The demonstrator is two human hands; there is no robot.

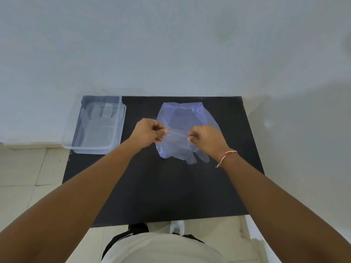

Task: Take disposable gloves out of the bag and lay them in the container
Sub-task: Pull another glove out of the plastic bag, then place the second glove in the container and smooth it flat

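A bluish see-through plastic bag (187, 115) lies on the black table (161, 186), towards the back and right of centre. Above its near half I hold a clear disposable glove (176, 143) stretched between both hands, its fingers hanging down towards me. My left hand (149, 132) pinches the glove's left cuff edge and my right hand (206, 140) pinches the right edge. A clear plastic container (119, 118) stands at the table's back left corner with at least one clear glove (96, 126) lying flat inside it.
The table stands against a pale wall (171, 44). Tiled floor (24, 177) shows to the left and near me. My shoes and pale shirt are at the table's front edge.
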